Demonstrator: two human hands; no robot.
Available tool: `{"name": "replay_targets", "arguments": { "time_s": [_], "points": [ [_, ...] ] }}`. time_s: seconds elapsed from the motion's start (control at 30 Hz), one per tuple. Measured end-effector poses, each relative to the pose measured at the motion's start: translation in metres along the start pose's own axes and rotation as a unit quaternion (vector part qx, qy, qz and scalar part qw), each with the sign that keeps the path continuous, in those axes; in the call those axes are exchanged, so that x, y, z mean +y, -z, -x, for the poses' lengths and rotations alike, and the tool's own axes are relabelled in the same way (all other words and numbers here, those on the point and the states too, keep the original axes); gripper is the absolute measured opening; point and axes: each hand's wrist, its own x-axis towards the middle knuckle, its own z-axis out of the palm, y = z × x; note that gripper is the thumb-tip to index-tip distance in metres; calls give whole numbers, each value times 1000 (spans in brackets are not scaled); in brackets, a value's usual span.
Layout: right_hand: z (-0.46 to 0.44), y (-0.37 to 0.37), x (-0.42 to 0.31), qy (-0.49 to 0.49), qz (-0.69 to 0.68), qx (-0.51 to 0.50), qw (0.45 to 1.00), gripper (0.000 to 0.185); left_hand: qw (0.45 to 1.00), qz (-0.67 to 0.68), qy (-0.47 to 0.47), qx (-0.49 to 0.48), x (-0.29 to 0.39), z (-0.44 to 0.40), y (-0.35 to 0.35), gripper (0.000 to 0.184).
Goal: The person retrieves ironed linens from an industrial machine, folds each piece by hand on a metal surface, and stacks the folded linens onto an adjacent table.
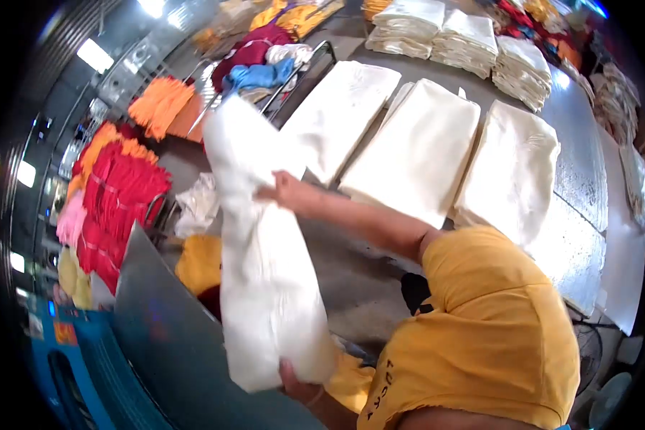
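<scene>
A long folded piece of white cloth point(269, 287) hangs between my two hands, slightly creased in the middle. My right hand point(283, 193), on an outstretched arm, grips its edge near the upper part. Down at the lower corner, my left hand point(297, 383) holds it with the thumb on top and the other fingers mostly hidden. Beyond my right arm, folded white cloth piles point(416, 147) lie on a metal table point(580, 179).
Smaller white stacks point(466, 43) stand at the table's far end. At left are bundles of red cloth point(118, 208), orange cloth point(161, 107) and a rack with maroon and blue cloth point(261, 75). A grey metal panel point(172, 337) adjoins a blue machine point(86, 365).
</scene>
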Motion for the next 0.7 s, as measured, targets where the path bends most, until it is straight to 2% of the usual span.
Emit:
{"name": "replay_targets", "arguments": {
  "time_s": [0.03,0.07,0.1,0.13,0.17,0.2,0.27,0.3,0.33,0.37,0.4,0.47,0.5,0.53,0.6,0.63,0.67,0.7],
  "points": [
    [-25,39,-17,55,0,51,997,34,947,-174,-268,-45,-23,-43,-29,53],
    [-50,78,-34,108,5,102,989,37,962,-151,-224,-46,-27,-85,-63,48],
    [-75,117,-40,76,6,146,986,40,997,-21,-39,-62,-21,-127,-106,44],
    [-92,158,-46,42,12,105,994,31,967,161,190,-45,-11,-168,-149,39],
    [-127,200,-21,55,-4,124,991,29,928,223,299,-30,-8,-204,-189,35],
    [-131,223,-24,57,-73,166,982,27,929,233,283,-46,-24,-230,-226,32],
    [-166,283,24,15,-86,234,968,32,926,280,250,-49,-60,-274,-298,33],
    [-176,312,54,-33,-66,238,968,37,918,247,305,-56,-65,-285,-327,36],
    [-171,324,72,-90,-41,278,955,35,932,187,301,-78,-85,-290,-352,42],
    [-174,342,113,-127,191,317,920,42,943,169,274,-88,-127,-284,-378,44],
    [-177,353,149,-160,411,335,833,49,952,149,247,-98,-172,-272,-398,47],
    [-163,328,167,-75,493,261,826,55,946,91,291,-114,-231,-238,-411,48],
    [-156,305,172,30,547,216,809,54,940,62,313,-118,-243,-225,-409,49],
    [-150,281,176,135,588,166,780,54,952,45,290,-91,-236,-218,-401,45],
    [-144,254,201,56,555,22,830,51,968,4,249,-20,-214,-198,-368,38],
    [-154,246,209,-50,605,-25,794,49,962,-20,265,-56,-229,-180,-346,36],
    [-155,237,186,-97,622,-28,777,45,956,-48,280,-75,-249,-166,-320,33],
    [-166,244,193,-104,611,-41,783,39,952,-49,285,-95,-230,-155,-291,32]
  ]
}}
